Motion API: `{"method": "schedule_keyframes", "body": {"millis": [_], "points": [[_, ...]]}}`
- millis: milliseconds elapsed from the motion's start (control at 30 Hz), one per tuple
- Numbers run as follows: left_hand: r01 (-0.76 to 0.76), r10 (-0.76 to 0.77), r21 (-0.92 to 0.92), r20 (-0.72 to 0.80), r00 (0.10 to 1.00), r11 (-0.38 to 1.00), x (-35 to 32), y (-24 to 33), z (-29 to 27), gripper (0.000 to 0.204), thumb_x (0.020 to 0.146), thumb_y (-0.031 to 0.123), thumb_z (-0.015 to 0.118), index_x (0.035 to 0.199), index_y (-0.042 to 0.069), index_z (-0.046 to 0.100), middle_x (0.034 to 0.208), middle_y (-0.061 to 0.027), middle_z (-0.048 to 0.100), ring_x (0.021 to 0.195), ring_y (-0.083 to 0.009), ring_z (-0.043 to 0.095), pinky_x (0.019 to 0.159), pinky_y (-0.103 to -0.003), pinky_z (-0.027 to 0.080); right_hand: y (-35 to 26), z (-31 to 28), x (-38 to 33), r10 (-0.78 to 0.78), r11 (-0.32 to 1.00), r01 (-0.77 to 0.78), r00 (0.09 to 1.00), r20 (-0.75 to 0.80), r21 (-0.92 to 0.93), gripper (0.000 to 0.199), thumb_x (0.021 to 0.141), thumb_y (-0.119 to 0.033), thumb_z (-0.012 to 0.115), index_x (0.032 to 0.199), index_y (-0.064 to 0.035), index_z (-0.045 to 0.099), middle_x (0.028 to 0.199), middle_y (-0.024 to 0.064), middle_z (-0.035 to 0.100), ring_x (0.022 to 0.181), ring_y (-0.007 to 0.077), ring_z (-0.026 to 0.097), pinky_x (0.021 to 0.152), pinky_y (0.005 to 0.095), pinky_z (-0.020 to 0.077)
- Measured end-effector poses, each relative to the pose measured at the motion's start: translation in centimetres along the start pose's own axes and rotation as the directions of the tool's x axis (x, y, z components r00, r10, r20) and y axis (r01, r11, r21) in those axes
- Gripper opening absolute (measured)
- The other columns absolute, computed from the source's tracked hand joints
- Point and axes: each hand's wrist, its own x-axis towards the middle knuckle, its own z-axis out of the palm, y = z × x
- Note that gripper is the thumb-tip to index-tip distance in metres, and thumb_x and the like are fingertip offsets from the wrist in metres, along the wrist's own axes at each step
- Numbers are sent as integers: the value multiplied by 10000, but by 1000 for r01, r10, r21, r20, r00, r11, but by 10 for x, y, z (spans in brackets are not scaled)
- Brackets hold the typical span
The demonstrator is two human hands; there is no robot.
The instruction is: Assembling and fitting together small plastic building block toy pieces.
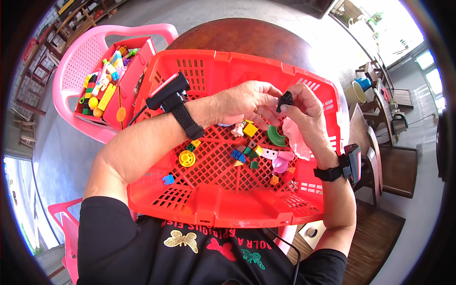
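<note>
Over the red plastic basket (209, 217), my right hand (308, 111) pinches a small black toy piece (284, 100) between thumb and fingers. From the other side, my left hand (244, 100) closes its thumb and fingertips on the piece's edge. The piece's exact kind cannot be made out. Below my hands, loose toys lie on the basket's lattice bottom: a yellow block (250, 129), a green curved piece (276, 137), a small pale figure (238, 129), a yellow wheel-like piece (187, 158), a blue brick (168, 179) and a pink piece (280, 164).
To the left, a pink plastic chair (66, 95) bears a red box (137, 61) filled with colourful toys. Behind the basket is a round brown table (242, 35). Wooden furniture (398, 171) stands at the right. A dark cable (299, 256) hangs near my right arm.
</note>
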Motion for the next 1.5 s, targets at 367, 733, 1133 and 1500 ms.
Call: {"method": "schedule_keyframes", "body": {"millis": [367,733,1133,1500], "points": [[-28,31,61,-61,998,998,3,-3,1,253,905,76,549,1136,12,468,1020,-116,608,861,-201,666,655,-273,575,2,3,1,-8,994,1,998,-60,-107,208,785,65,592,970,-20,552,849,3,569,766,66,546,699,213,448],[-113,133,141,-147,980,984,4,-7,7,187,907,61,515,1085,4,510,958,-92,618,801,-162,665,705,-269,568,-2,8,0,-35,977,1,987,-156,-212,228,777,51,622,986,-24,567,859,32,615,765,101,588,677,242,479],[-314,365,275,-158,918,909,-1,0,10,268,898,183,607,1107,21,567,908,-34,621,765,-67,606,672,-242,560,1,0,2,-43,998,36,986,-159,-44,188,797,46,626,970,-16,588,858,1,616,787,58,559,719,216,465],[-451,523,356,-136,841,818,6,-10,7,255,874,82,621,1116,31,560,887,2,601,812,-54,574,732,-201,498,1,3,2,-8,987,-18,987,-161,-160,175,777,32,657,938,-16,608,818,0,618,768,61,571,707,220,478]]}}
